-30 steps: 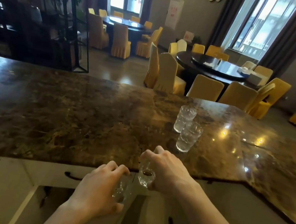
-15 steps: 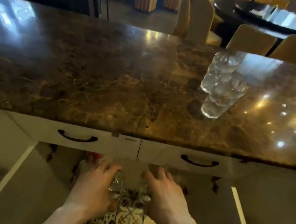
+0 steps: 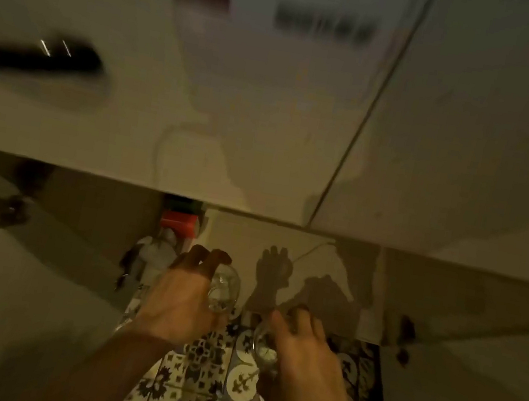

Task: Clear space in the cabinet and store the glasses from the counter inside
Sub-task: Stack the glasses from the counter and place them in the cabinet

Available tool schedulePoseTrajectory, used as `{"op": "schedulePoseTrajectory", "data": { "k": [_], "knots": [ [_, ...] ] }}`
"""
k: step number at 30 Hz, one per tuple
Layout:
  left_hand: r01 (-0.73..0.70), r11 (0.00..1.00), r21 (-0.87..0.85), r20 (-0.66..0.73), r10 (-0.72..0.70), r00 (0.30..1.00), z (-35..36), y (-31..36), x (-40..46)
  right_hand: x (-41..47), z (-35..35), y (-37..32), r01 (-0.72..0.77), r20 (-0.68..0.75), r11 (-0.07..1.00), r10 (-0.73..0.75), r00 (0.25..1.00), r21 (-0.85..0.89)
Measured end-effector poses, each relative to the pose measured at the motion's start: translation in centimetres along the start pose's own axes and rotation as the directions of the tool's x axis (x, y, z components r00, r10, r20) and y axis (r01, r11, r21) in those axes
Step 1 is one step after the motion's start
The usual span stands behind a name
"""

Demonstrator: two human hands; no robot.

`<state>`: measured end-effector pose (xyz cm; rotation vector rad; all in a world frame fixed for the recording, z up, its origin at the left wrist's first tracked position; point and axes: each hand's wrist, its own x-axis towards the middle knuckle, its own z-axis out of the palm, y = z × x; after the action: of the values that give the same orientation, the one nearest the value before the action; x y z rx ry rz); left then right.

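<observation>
Nearest, over the patterned floor tiles (image 3: 195, 362), two bare hands reach forward, each with a small clear glass. The right hand (image 3: 304, 355) is lower and closer; its fingers curl over the right glass (image 3: 264, 346), so the grip is closed on it. This glass is mostly hidden, and its axis cannot be told. The left hand (image 3: 181, 298) is a little further in, at the mouth of the open cabinet (image 3: 282, 255). Its fingers wrap the left glass (image 3: 224, 289), also a closed grip. This glass seems tilted, with its long axis leaning forward and to the right, but blur makes it uncertain.

Inside the cabinet, at the left of the left hand, stand a white crumpled thing (image 3: 157, 252) and, behind it, a red box (image 3: 179, 223). The pale cabinet floor to the right carries the shadows of both hands.

Above, the white drawer front (image 3: 129, 127) fills the top, with a dark blurred handle (image 3: 36, 58) at the left.
</observation>
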<state>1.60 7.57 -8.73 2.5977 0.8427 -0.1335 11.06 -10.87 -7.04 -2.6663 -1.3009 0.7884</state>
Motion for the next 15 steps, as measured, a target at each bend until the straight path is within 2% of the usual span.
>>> {"op": "schedulePoseTrajectory", "data": {
  "k": [5, 8, 15],
  "knots": [
    [-0.005, 1.000, -0.029, 0.023, 0.006, 1.000, 10.4, -5.6, 7.4, 7.7, 10.4, 1.6, -0.048, 0.010, 0.997, 0.047, 0.999, 0.060],
    [-0.031, 0.999, -0.009, 0.005, 0.031, 1.000, 16.0, -8.4, 12.2, 12.5, 16.1, 2.9, -0.029, -0.058, 0.998, 0.033, 0.998, 0.062],
    [-0.105, 0.993, 0.055, -0.038, 0.107, 0.994, 24.4, -10.6, 22.7, 22.3, 23.5, 6.4, 0.000, -0.183, 0.997, 0.014, 0.983, 0.075]
  ]
}}
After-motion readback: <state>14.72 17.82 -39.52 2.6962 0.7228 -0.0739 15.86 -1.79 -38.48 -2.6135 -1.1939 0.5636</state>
